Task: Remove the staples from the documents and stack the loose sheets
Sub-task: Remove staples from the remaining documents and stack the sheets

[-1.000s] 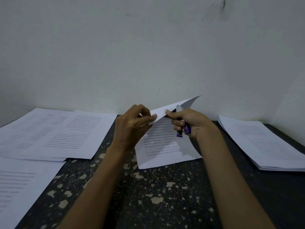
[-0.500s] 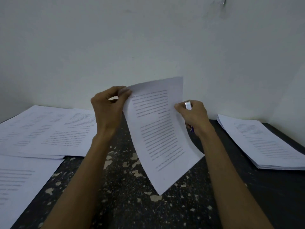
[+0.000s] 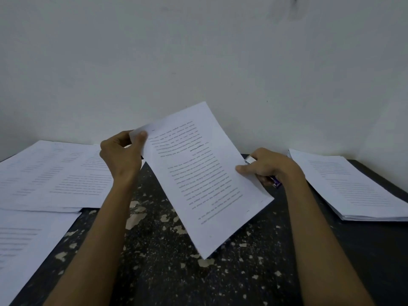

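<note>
Document comes up off the table: a second ago the document (image 3: 198, 173) lay low on the dark, speckled table (image 3: 176, 272) with both hands bunched at one corner. It now hangs tilted in the air between them, turned so its print reads upside down to the person holding it. Its lowest corner points down at the table. The lift and the turn suggest the work at that corner is over, or is being checked. A small dark dash near the upper left corner may be a staple, but it is too small to tell, as is how many sheets are held.

The left hand (image 3: 123, 155) is raised, pinching that upper left corner with the thumb in front and the fingers behind. The right hand (image 3: 269, 166) sits lower at the opposite edge, fingers curled tight round a remover (image 3: 250, 160), its silver end poking up and its purple end showing below the palm. One fingertip presses the paper's margin. Both forearms reach in from below, elbows out of sight.

A neat stack (image 3: 353, 184) waits well apart on the right, and more papers (image 3: 55, 173) lie spread on the left, against a pale wall (image 3: 198, 51).
</note>
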